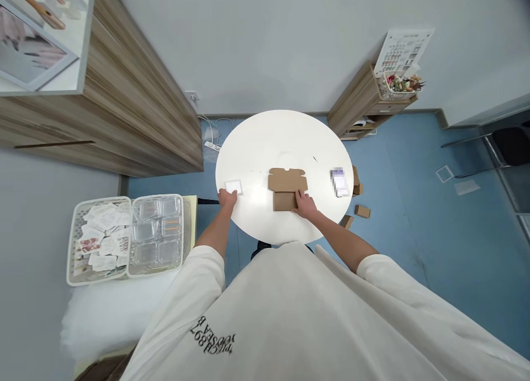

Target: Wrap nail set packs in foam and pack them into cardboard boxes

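Observation:
An open brown cardboard box (285, 201) lies on the white oval table (275, 141), its flapped lid (285, 179) folded back away from me. My right hand (305, 204) grips the right side wall of this box, fingers over its edge. At the left rim of the table, my left hand (227, 197) is closed on the near edge of a small white square packet (234, 187). What the packet contains cannot be made out. The inside of the box shows plain brown cardboard.
A blurred phone-like item (339, 182) lies at the table's right. Small brown boxes (362, 211) are on the blue floor beyond it. Left of me stand a white basket of packets (99, 240) and a basket of clear containers (157, 232). A wooden cabinet (144, 94) rises at the left.

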`<state>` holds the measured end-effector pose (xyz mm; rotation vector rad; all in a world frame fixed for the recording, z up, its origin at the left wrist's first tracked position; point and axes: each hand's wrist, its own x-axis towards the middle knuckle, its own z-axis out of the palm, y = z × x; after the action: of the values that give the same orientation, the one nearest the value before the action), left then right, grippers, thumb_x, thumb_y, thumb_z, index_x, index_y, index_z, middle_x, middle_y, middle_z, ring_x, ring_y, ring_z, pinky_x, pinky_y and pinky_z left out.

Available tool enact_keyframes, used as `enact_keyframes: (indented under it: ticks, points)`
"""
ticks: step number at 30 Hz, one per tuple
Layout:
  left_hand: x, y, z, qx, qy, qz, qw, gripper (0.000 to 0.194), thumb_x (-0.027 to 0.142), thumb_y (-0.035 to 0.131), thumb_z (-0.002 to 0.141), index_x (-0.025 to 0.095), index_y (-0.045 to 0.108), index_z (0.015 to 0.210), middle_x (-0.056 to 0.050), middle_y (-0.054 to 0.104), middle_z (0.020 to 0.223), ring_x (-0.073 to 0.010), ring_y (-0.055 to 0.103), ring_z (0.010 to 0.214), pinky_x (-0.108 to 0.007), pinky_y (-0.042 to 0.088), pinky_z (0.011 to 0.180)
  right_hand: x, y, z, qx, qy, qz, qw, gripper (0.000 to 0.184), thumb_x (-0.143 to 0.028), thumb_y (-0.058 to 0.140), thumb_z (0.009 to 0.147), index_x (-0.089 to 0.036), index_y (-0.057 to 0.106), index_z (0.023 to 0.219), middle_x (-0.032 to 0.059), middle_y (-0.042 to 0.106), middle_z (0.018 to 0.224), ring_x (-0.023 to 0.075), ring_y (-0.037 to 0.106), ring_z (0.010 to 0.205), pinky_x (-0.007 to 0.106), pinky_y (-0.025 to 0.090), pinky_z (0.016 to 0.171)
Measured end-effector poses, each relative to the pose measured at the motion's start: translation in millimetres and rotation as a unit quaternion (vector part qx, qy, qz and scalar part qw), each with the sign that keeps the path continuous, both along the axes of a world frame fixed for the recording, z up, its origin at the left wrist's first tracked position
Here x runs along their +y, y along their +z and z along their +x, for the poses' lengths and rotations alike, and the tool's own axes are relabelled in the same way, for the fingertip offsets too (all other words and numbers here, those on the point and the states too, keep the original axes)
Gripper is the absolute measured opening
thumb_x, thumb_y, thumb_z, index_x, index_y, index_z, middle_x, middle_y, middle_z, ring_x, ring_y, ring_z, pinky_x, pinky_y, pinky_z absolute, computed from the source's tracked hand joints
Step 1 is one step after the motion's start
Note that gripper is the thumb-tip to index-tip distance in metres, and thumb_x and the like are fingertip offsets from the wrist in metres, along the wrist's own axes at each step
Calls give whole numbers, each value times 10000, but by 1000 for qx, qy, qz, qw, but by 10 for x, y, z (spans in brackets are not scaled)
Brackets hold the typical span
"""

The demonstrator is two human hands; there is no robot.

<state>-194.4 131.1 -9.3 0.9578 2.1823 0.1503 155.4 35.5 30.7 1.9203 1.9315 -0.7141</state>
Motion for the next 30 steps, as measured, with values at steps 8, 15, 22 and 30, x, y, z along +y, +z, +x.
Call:
enact_keyframes:
  ticks: [8,15,22,30]
  points:
    - [-37,114,191,-74,-68,108,989,312,326,589,923,203,608,1209,-98,688,1219,-254,658,1088,-354,525,913,2,16,-7,-2,-2,-2,1000,909,-406,725,845,-211,204,1564,187,313,1585,353,457,1256,444,397,1029]
    - [-180,344,1092,-175,-336,111,919,355,269,567,914,227,647,1257,-37,716,1227,-205,666,1053,-315,526,921,0,-20,20,14,-11,11,1000,905,-421,762,815,-215,255,1536,179,349,1557,348,483,1219,424,420,983]
    - [-373,381,1778,-51,-524,3,850,356,179,534,941,242,614,1282,-93,682,1293,-296,605,1212,-434,416,1004,-35,-64,78,34,-17,36,999,887,-444,753,811,-219,281,1528,169,368,1543,352,507,1179,437,440,942]
    - [-483,344,2022,29,-562,57,825,263,145,491,955,204,606,1184,-137,672,1210,-298,600,1142,-445,350,1014,-54,-135,117,78,-41,43,995,921,-392,799,782,-232,304,1541,162,372,1558,376,489,1202,459,423,964]
